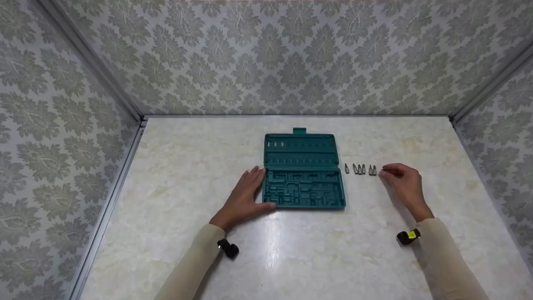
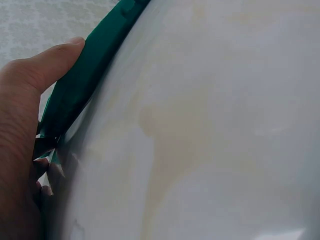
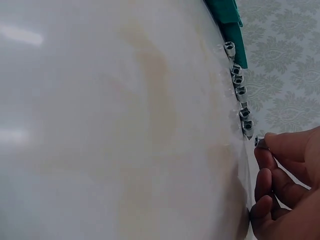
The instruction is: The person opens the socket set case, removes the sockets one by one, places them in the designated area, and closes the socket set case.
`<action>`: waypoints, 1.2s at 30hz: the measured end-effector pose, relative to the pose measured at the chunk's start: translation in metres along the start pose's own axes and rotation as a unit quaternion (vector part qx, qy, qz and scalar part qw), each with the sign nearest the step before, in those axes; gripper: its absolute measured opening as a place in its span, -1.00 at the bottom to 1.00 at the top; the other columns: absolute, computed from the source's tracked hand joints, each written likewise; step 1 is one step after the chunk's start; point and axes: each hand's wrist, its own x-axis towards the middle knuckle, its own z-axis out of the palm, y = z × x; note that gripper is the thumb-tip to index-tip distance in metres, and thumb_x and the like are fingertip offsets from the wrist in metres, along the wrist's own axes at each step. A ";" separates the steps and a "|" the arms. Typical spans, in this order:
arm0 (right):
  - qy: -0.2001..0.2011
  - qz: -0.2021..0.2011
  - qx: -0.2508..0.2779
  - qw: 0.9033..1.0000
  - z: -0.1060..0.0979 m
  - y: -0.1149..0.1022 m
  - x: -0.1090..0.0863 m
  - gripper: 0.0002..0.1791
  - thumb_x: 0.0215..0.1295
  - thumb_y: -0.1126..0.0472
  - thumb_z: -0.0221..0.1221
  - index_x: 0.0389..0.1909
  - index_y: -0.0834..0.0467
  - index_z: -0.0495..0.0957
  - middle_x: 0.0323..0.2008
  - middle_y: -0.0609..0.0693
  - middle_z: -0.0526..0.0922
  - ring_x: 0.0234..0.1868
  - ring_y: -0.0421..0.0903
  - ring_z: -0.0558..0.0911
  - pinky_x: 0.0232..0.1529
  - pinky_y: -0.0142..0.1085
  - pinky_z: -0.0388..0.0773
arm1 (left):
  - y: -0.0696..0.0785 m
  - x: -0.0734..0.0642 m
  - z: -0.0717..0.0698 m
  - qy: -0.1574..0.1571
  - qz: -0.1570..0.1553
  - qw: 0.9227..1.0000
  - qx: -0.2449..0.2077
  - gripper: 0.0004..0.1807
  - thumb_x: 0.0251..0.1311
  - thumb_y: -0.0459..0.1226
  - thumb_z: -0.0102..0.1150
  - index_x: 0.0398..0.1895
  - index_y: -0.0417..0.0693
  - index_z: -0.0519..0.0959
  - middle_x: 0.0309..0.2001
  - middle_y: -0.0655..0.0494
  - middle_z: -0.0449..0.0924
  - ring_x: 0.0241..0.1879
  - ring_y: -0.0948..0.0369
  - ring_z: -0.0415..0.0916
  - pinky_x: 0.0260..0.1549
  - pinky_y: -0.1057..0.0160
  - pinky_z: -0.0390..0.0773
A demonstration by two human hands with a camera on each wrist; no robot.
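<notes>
A green plastic case (image 1: 304,189) lies opened out flat on the table, its moulded compartments facing up. My left hand (image 1: 245,198) rests against its near left corner, fingers along the left side and thumb on the front edge. In the left wrist view that thumb (image 2: 60,60) touches the case's front wall. To the right of the case, my right hand (image 1: 404,183) pinches a small metal socket bit (image 3: 261,143) between thumb and forefinger. Several more socket bits (image 1: 359,169) stretch in a loose row from the case to this hand, hollow ends toward me.
A pale marbled table (image 1: 187,154) carries everything. Patterned walls (image 1: 291,54) enclose its back and sides. The case's latch tab (image 1: 299,131) sticks out at the far edge of the lid (image 1: 300,152). A few pale slots show at the lid's far left.
</notes>
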 end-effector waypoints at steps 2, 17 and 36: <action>-0.002 0.000 -0.010 1.000 0.000 0.000 0.000 -0.68 0.55 0.15 0.39 0.14 0.28 0.77 0.04 0.24 0.80 -0.14 -0.32 0.65 -0.20 -0.57 0.57 | 0.000 0.000 0.000 0.000 0.000 1.000 0.000 0.32 0.19 0.49 0.34 0.85 0.22 -0.07 0.82 0.27 -0.12 0.78 0.28 -0.31 0.74 0.08 -0.27; 0.016 0.009 -0.032 0.999 0.007 -0.002 0.002 -0.67 0.55 0.15 0.38 0.12 0.31 0.80 0.02 0.26 0.83 -0.18 -0.27 0.65 -0.22 -0.56 0.52 | -0.002 0.001 0.002 0.003 -0.002 1.000 0.008 0.31 0.18 0.54 0.30 0.85 0.28 -0.06 0.82 0.26 -0.11 0.78 0.28 -0.31 0.74 0.01 -0.22; 0.020 0.022 -0.057 0.998 0.014 -0.010 0.000 -0.71 0.59 0.17 0.33 0.06 0.31 0.82 -0.04 0.24 0.84 -0.12 -0.01 0.72 -0.25 -0.53 0.54 | -0.003 0.000 0.001 0.003 0.002 1.000 0.008 0.30 0.20 0.51 0.30 0.85 0.23 -0.05 0.82 0.24 -0.10 0.78 0.28 -0.30 0.74 0.03 -0.22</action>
